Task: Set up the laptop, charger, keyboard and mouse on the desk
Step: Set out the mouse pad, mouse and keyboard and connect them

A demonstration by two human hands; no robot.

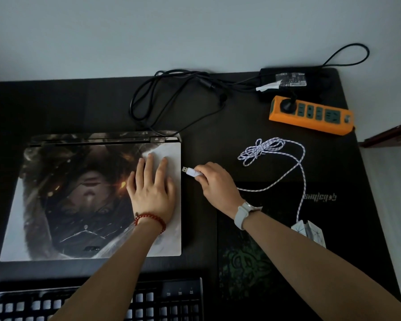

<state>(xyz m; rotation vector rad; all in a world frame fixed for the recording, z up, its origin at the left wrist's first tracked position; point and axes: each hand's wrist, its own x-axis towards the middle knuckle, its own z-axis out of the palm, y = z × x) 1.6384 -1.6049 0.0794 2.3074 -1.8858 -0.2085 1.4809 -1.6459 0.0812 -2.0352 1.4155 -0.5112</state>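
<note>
A closed laptop [79, 195] with a painted picture on its lid lies at the desk's left. My left hand [152, 188] rests flat on the lid near its right edge. My right hand [214, 184] pinches a white USB plug [191, 171], whose metal tip points at the laptop's right side, a short gap away. Its white braided cable [301, 172] loops back to a white patterned mouse [310, 231], partly hidden by my right forearm. The black charger brick [292, 81] lies at the back right. A black keyboard [171, 300] sits at the near edge under my arms.
An orange power strip [310, 115] with one plug in it lies at the back right. The charger's black cable [171, 98] coils behind the laptop. A dark mouse pad [248, 269] with a green logo lies under my right arm. The desk's right edge [366, 172] is close.
</note>
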